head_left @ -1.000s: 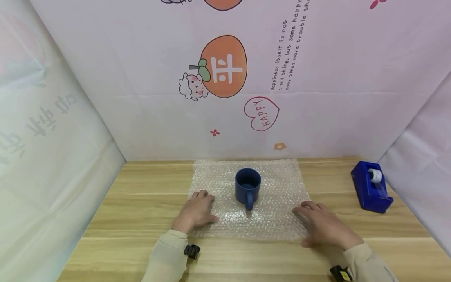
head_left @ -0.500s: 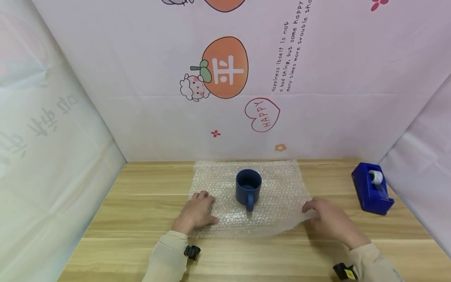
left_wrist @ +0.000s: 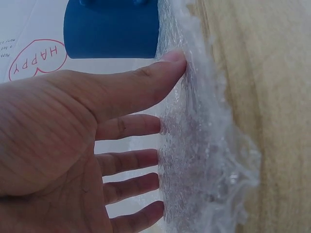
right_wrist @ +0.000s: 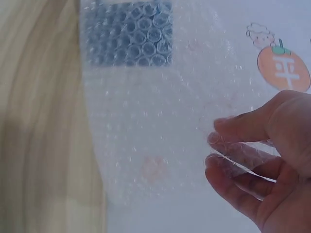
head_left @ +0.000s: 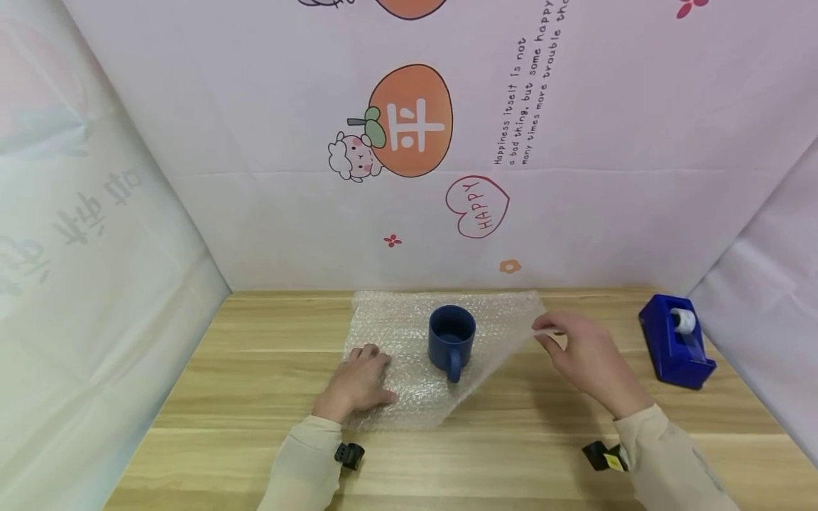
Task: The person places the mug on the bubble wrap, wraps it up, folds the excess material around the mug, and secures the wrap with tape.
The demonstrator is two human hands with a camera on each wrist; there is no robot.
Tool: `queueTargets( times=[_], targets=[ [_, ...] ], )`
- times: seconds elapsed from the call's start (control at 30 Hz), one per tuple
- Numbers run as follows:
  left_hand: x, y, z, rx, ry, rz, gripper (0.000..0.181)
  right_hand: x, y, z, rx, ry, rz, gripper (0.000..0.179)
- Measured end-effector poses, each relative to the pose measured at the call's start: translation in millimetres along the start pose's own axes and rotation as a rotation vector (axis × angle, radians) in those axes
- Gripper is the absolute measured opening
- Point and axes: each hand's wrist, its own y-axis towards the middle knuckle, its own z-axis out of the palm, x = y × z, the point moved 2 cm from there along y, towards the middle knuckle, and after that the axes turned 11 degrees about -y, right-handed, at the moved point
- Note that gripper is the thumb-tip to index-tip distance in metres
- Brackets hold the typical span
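Note:
A dark blue mug [head_left: 451, 341] stands upright on a sheet of bubble wrap [head_left: 409, 397], its handle toward the person. On the left part of the sheet rests my left hand [head_left: 358, 383]; in the left wrist view its straight fingers [left_wrist: 129, 160] and thumb press the wrap down, beside the mug [left_wrist: 112, 29]. My right hand [head_left: 591, 358] pinches the sheet's near right corner between thumb and fingers, holding it up off the table. In the right wrist view the lifted bubble wrap [right_wrist: 146, 111] hangs in front of the mug, which shows blurred through it.
A blue tape dispenser [head_left: 674, 348] with a white roll stands at the right of the wooden table [head_left: 255, 376]. Printed white cloth [head_left: 287, 234] walls the back and both sides. Black wrist cameras sit on both forearms.
My right hand has taken hold of the bubble wrap's near right corner and raised it, folding it back and inward toward the mug. The left hand and the mug have stayed in place.

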Motion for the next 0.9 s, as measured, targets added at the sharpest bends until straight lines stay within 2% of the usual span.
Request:
queueTargets(
  times=[0.17, 0.37, 0.9],
  targets=[
    [-0.3, 0.2, -0.4, 0.001, 0.000, -0.005, 0.070, 12.7, 18.7, 3.7, -0.073, 0.002, -0.064, 0.016],
    [-0.4, 0.4, -0.4, 0.001, 0.003, -0.011, 0.069, 23.6, 37.7, 12.4, -0.130, 0.040, -0.081, 0.014],
    [1.9, -0.7, 0.8, -0.004, -0.002, 0.000, 0.069, 47.4, 69.4, 42.8, -0.116, 0.097, -0.065, 0.013]
  ],
)
